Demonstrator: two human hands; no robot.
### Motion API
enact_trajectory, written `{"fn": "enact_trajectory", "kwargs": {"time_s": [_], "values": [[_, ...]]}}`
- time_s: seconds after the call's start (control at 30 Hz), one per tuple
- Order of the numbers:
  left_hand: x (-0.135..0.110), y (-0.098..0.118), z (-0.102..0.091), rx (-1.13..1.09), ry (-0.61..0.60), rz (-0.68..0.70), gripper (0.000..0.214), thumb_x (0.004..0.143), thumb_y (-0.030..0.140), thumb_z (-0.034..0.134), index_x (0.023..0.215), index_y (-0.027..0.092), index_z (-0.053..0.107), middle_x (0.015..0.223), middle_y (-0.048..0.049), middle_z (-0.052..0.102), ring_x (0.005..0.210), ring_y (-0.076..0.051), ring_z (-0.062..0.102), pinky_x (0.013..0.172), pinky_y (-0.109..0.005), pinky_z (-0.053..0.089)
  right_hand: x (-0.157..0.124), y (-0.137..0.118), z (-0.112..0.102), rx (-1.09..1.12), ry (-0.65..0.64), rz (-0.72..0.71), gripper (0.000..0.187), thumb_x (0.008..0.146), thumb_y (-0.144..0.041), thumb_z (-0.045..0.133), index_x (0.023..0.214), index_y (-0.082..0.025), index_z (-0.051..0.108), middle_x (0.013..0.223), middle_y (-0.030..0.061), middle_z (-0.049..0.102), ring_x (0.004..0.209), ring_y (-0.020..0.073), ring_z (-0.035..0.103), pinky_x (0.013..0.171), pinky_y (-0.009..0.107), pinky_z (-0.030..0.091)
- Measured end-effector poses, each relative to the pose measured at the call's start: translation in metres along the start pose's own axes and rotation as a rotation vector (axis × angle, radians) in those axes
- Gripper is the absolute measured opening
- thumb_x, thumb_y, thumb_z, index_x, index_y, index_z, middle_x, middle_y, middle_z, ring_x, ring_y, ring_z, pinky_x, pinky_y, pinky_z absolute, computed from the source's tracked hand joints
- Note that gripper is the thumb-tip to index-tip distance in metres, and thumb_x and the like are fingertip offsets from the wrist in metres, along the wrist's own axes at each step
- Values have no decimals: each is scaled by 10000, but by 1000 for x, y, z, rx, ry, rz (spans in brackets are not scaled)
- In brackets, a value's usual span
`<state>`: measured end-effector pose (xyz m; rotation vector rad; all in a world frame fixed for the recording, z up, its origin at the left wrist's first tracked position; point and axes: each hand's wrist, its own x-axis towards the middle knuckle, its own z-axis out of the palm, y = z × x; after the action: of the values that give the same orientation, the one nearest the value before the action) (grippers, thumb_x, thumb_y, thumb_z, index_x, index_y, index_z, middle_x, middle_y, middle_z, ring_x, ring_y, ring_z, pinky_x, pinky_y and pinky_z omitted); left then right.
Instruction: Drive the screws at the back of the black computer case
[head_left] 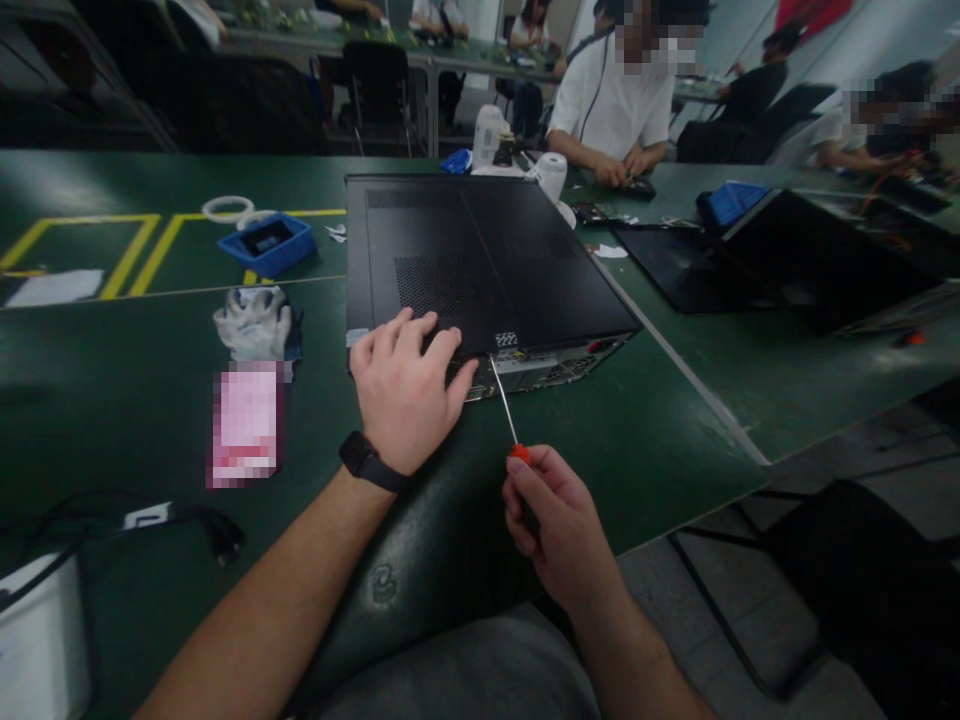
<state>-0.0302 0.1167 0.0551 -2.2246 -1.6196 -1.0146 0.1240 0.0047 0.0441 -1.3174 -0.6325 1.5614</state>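
A black computer case (517,240) lies on its side on the green table, its rear panel with ports and a fan grille facing me. My left hand (405,385) rests on the near left edge of the case, fingers spread over the perforated vent (431,280). In my right hand (551,510) is a screwdriver (505,405) with an orange-red handle, the fingers wrapped round it. Its long thin shaft points up to the top rear edge of the case, with the tip at that edge. Whether a screw sits under the tip is too small to tell.
Left of the case are a blue bin (274,245), grey-white gloves (255,322) and a pink packet (247,420). Black cables (217,530) lie at the lower left. Another opened case (840,255) stands at the right. Across the table a person in white (615,110) handles a small part.
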Motion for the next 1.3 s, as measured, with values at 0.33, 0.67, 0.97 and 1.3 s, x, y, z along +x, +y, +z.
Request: {"fn": "enact_trajectory", "kwargs": {"time_s": [0.33, 0.67, 0.97, 1.3], "values": [[1, 0, 0, -11, -13, -3, 278, 963, 392, 620, 1167, 233, 720, 1328, -122, 710, 1336, -385, 582, 1070, -578, 389, 0, 3, -2, -20, -43, 4, 424, 902, -615, 657, 988, -201, 619, 627, -85, 529, 389, 23, 375, 353, 156, 208], [0, 0, 1, -10, -1, -3, 275, 960, 393, 630, 1167, 236, 720, 1327, -116, 712, 1332, -384, 583, 1060, -577, 399, 0, 4, -2, -14, -69, -1, 431, 937, -616, 601, 981, -189, 632, 639, -70, 549, 395, 24, 396, 354, 149, 225], [0, -1, 1, 10, 7, 10, 265, 963, 399, 631, 1157, 239, 716, 1320, -106, 714, 1321, -385, 596, 1042, -569, 414, 1, 2, -1, -26, -30, -32, 394, 882, -572, 715, 926, -224, 534, 599, -105, 535, 373, 17, 351, 343, 140, 207], [0, -1, 0, 10, 3, 10, 274, 969, 403, 624, 1164, 234, 715, 1318, -107, 715, 1324, -381, 596, 1046, -565, 412, 2, 3, -3, -48, -58, -18, 434, 955, -616, 576, 983, -190, 654, 636, -72, 532, 403, 25, 386, 363, 156, 229]]}}
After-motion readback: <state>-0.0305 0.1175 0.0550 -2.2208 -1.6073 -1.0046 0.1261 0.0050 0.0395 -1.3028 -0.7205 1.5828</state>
